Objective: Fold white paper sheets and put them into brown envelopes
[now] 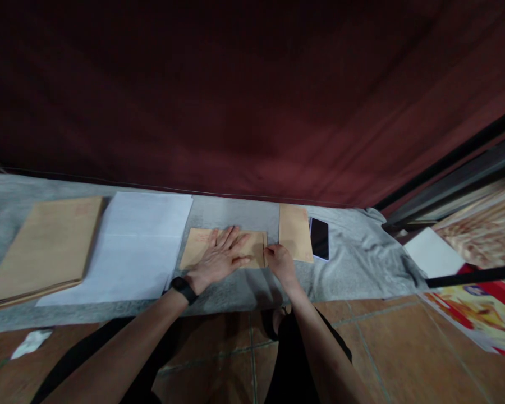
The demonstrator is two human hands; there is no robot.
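Note:
A brown paper envelope (200, 247) lies flat on the grey cloth in front of me. My left hand (221, 259) rests on it with the fingers spread, pressing on its middle. At the envelope's right end, where a narrow flap (260, 247) shows a fold line, my right hand (280, 261) is closed, its fingertips on the edge; whether they pinch the paper or only press it is hard to see. Just right of that hand lies a second brown envelope (295, 230). A dark-screened phone (320, 238) sits beside it.
White paper sheets (145, 241) and a stack of large brown envelopes (53, 233) lie to the left. The grey cloth (357, 252) covers a narrow surface against a dark red curtain (235, 112). A colourful box (483, 314) and a black metal bar (475, 276) stand at right.

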